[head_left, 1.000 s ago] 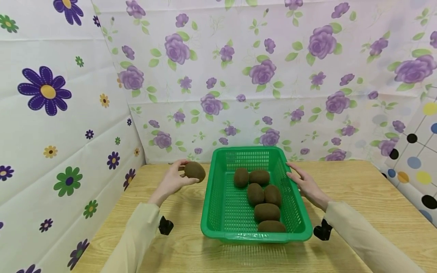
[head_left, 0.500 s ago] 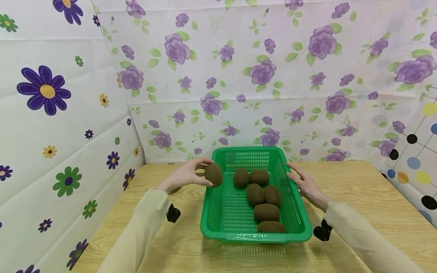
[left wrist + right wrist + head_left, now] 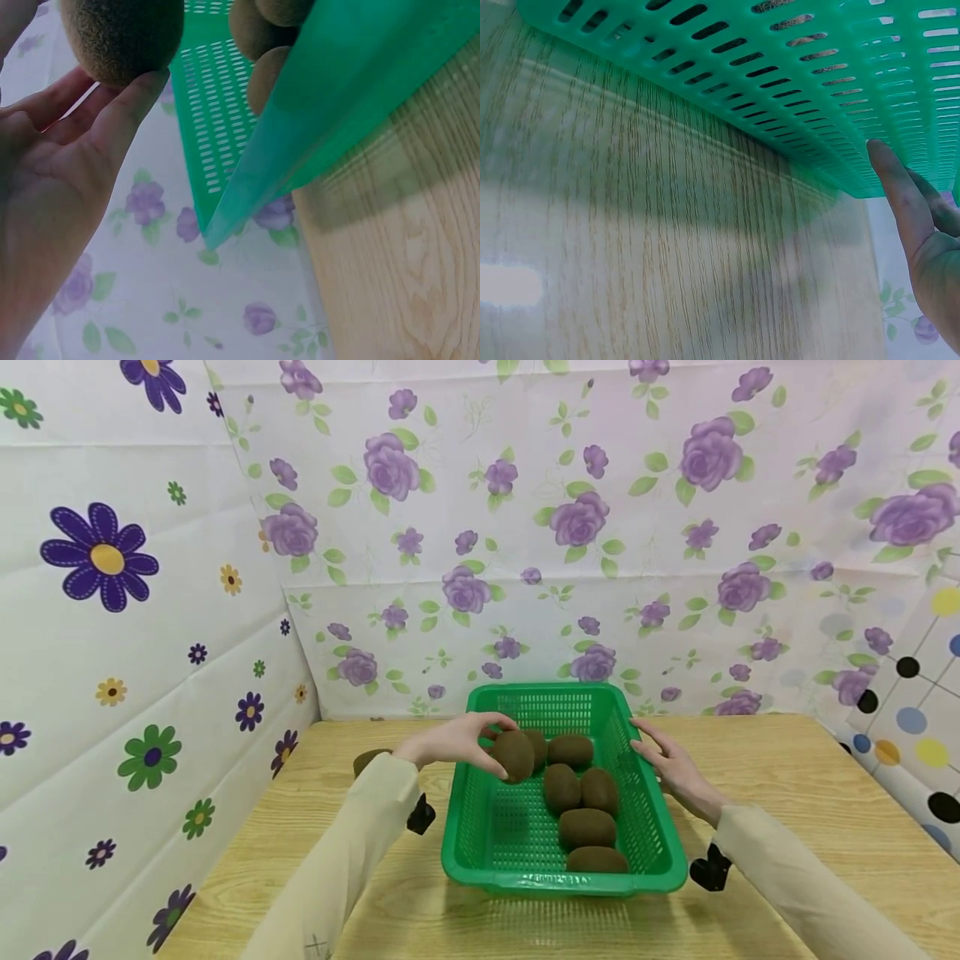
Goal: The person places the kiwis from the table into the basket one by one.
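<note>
A brown, fuzzy kiwi (image 3: 513, 757) is pinched between the thumb and fingers of my left hand (image 3: 459, 742), over the left part of a green plastic basket (image 3: 562, 882). In the left wrist view the thumb and fingertips press on the lower end of this kiwi (image 3: 124, 37). Several more kiwis (image 3: 587, 829) lie inside the basket, mostly on its right side. My right hand (image 3: 678, 772) touches the basket's right side at the rim with extended fingers. From the right wrist view, a straight finger (image 3: 900, 191) meets the slotted outer wall (image 3: 780, 82).
Another kiwi (image 3: 367, 762) rests on the wooden table (image 3: 757, 760) left of the basket, partly hidden by my left sleeve (image 3: 375, 810). Flowered sheets (image 3: 525, 610) hang behind and at the sides of the table.
My left hand has carried the kiwi rightward from beside the basket to over its inside. The kiwi left on the table has come into sight. My right hand stays at the rim.
</note>
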Action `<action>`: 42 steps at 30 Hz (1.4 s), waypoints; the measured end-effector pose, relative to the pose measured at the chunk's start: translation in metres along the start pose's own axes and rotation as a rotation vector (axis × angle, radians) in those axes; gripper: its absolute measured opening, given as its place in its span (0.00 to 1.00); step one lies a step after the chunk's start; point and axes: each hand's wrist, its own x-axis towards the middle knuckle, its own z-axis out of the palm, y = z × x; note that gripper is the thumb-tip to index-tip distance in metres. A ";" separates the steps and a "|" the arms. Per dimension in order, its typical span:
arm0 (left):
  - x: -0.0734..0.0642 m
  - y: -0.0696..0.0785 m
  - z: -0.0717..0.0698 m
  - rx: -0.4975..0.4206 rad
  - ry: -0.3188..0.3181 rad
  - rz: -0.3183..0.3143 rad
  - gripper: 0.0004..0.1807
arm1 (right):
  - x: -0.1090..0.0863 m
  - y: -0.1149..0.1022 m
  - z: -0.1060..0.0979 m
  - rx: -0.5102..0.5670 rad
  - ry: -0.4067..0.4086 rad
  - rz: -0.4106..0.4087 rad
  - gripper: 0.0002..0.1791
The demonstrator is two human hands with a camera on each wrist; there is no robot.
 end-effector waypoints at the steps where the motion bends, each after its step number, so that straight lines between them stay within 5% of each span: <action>1: 0.004 0.000 0.002 0.010 -0.012 -0.008 0.37 | 0.000 0.000 0.000 0.002 -0.003 0.000 0.34; 7: 0.024 0.005 0.011 0.065 -0.048 -0.066 0.36 | -0.002 -0.001 -0.002 0.010 -0.003 0.009 0.34; 14: 0.043 0.004 0.019 -0.018 -0.036 -0.060 0.32 | -0.001 -0.002 -0.002 0.007 -0.006 0.004 0.34; 18: 0.050 -0.002 0.026 0.041 -0.052 -0.100 0.32 | -0.001 -0.001 -0.001 0.001 -0.015 0.003 0.34; 27: 0.059 -0.015 0.037 0.115 -0.022 -0.167 0.33 | 0.001 0.000 -0.001 -0.009 -0.007 0.018 0.34; 42: 0.065 -0.035 0.058 0.088 -0.026 -0.239 0.32 | 0.001 -0.001 -0.002 -0.004 -0.009 0.023 0.34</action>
